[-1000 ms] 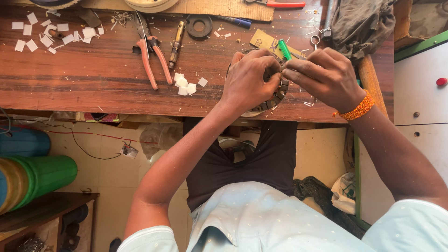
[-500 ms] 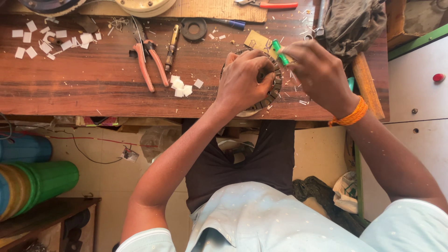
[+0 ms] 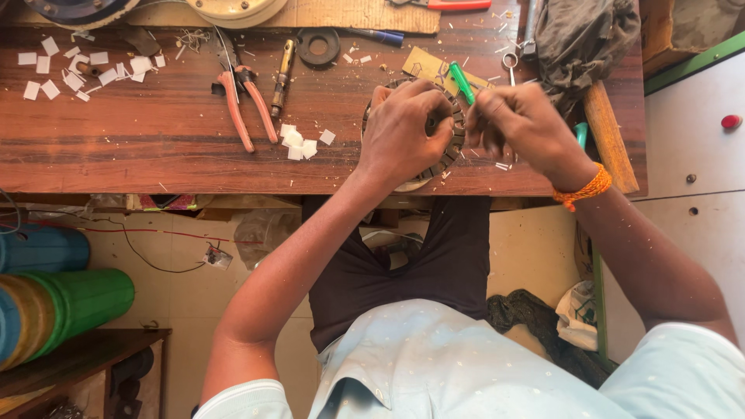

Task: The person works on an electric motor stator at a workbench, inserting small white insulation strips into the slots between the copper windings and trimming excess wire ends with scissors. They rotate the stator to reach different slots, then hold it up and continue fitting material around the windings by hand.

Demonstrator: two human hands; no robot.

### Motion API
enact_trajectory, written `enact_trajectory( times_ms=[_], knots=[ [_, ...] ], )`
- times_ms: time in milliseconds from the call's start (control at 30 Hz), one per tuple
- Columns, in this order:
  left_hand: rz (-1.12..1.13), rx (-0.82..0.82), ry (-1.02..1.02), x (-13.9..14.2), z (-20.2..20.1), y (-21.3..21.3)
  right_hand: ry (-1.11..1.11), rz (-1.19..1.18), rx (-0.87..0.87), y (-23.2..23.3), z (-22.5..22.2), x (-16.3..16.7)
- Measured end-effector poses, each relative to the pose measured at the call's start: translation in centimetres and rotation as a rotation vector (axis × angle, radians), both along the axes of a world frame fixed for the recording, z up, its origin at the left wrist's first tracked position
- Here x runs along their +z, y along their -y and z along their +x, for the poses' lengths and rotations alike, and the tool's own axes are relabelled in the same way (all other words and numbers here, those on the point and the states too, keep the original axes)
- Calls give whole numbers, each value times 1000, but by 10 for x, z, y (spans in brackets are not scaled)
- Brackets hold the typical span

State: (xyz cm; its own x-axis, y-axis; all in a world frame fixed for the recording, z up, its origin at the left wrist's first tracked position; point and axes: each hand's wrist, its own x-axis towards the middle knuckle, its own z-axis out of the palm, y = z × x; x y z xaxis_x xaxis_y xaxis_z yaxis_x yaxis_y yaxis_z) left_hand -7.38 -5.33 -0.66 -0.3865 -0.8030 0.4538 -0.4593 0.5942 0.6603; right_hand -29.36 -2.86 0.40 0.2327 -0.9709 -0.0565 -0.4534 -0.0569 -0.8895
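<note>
One long wooden surface [image 3: 155, 140] carries everything. One grey cloth [image 3: 582, 39] lies bunched at its far right corner. One ring of stacked metal plates [image 3: 446, 151] sits near the front edge, and the left hand [image 3: 405, 128] is closed over it, gripping it. Just beside it, the right hand [image 3: 528, 128] is curled shut around one green-handled tool [image 3: 463, 83]. To the left lie one pair of red-handled pliers [image 3: 244, 105], one black washer [image 3: 318, 46], and many small white paper squares [image 3: 74, 70].
</note>
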Motion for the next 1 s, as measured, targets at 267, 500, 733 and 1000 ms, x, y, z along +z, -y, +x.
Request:
enact_trajectory(
  times_ms=[267,500,733,1000],
  knots=[
    [62,13,4,4,-1,0,-727,-1150,253,0,0,18],
    [110,44,38,4,-3,1,-647,-1117,307,0,-2,13],
    [-37,-75,59,6,-1,-4,239,105,-52,-7,2,-7],
    [72,-62,44,4,0,-3,624,446,-121,-2,5,-4]
  ],
)
